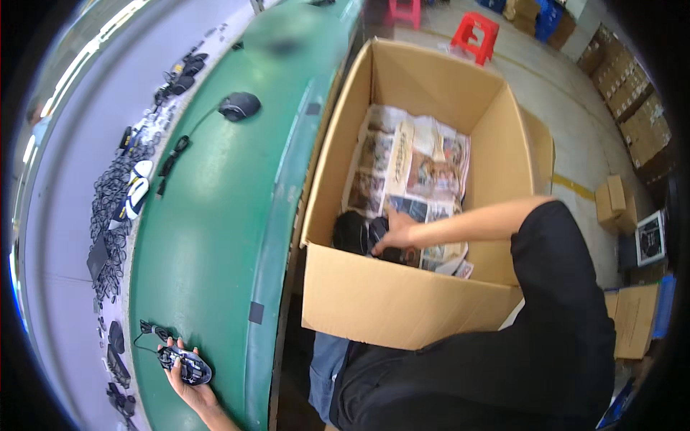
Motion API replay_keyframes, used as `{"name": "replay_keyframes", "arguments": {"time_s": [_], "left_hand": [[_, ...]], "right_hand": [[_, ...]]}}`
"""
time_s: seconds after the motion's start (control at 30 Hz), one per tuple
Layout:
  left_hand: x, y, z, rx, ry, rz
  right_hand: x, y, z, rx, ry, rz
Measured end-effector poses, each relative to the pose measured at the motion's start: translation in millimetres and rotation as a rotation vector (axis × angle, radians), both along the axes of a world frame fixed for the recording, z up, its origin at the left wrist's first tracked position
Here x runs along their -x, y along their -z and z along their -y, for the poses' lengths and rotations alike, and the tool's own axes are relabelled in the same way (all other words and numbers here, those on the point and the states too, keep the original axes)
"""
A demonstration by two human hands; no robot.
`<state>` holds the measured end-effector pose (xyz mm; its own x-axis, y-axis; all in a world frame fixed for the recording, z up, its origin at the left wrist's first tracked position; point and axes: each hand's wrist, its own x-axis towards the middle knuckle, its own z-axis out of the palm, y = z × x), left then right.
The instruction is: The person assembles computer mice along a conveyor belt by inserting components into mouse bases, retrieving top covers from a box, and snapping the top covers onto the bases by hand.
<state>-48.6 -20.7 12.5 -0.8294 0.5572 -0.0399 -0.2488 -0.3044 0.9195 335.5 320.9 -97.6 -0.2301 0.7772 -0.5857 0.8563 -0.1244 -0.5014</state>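
My left hand [185, 386] is at the lower left, over the green belt [208, 237]. Its fingers are closed round a computer mouse [198, 369] whose inner parts seem to show, and the bundled cable [152, 330] lies beside it. Inside the large cardboard box [402, 302], my right hand [399, 231] grips a black mouse [378, 228] near the front left corner. Another dark rounded thing [348, 231] lies against it, its kind hard to make out. Printed newspaper [410, 161] lines the box floor. Farther up the belt rests a black mouse [239, 106] with its cable tied up [175, 154].
Left of the belt runs a pale ledge [65, 215] strewn with small dark parts [115, 194], cables and white-and-black pieces [134, 192]. A red stool [476, 37] stands beyond the box. Stacked cartons [632, 108] line the right side. The box walls rise around my right forearm.
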Motion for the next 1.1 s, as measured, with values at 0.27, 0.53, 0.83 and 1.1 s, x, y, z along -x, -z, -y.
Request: {"name": "replay_keyframes", "arguments": {"time_s": [0.27, 0.53, 0.83, 1.1], "left_hand": [[-15, -7, 0, 0.006, -0.002, 0.060], [-16, 1, 12, -0.091, 0.060, 0.128], [19, 2, 20, -0.174, -0.268, 0.105], [34, 9, 38, -0.411, -0.336, 0.166]], "right_hand": [[-24, -100, -46, 0.532, 0.486, -0.709], [112, -244, -22, 0.556, -0.027, -1.356], [401, -207, 148, 0.173, -0.739, -1.041], [384, -124, 261, -0.495, -1.062, -1.231]]}}
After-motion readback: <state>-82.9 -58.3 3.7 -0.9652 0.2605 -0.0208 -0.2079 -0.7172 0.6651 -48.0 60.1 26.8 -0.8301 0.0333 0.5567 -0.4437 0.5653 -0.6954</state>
